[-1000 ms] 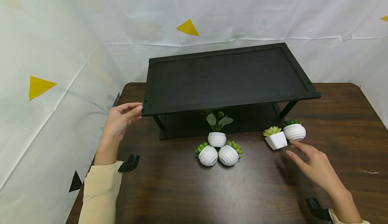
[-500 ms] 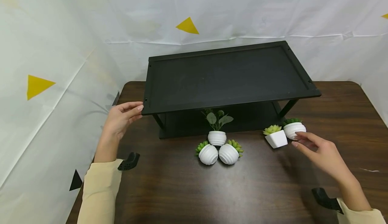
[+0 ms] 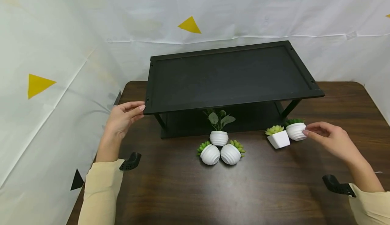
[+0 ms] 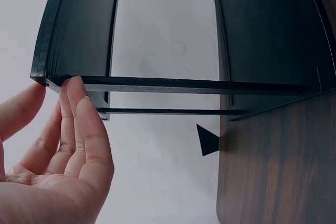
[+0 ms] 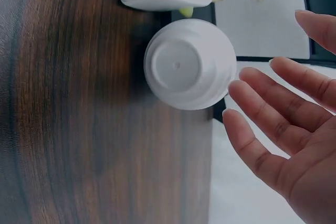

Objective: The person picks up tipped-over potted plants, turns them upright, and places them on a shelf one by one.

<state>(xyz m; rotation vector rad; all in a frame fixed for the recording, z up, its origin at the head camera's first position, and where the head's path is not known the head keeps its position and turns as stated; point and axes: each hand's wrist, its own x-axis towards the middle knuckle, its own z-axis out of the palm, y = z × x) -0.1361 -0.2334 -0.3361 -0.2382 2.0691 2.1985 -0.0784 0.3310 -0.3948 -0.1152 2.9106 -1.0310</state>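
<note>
At the left front corner of a black two-tier shelf, my left hand pinches the upper board between thumb and fingertips. The left wrist view shows the same left hand with its thumb outside the board's end and the fingers beneath. On the right, my right hand has its fingertips at the side of a round white potted succulent, which lies tilted. Seen from the right wrist, the fingers are spread and relaxed beside the pot, base showing. A square white potted succulent leans next to it.
Three round white pots stand together before the shelf: an upright leafy plant behind two tilted succulents, the left one and the right one. The brown wooden table meets white sheeting at the back and left.
My right hand has moved right and a little up, from in front of the round potted succulent to its right side. My left hand stays on the shelf corner. The pots have stayed put.
</note>
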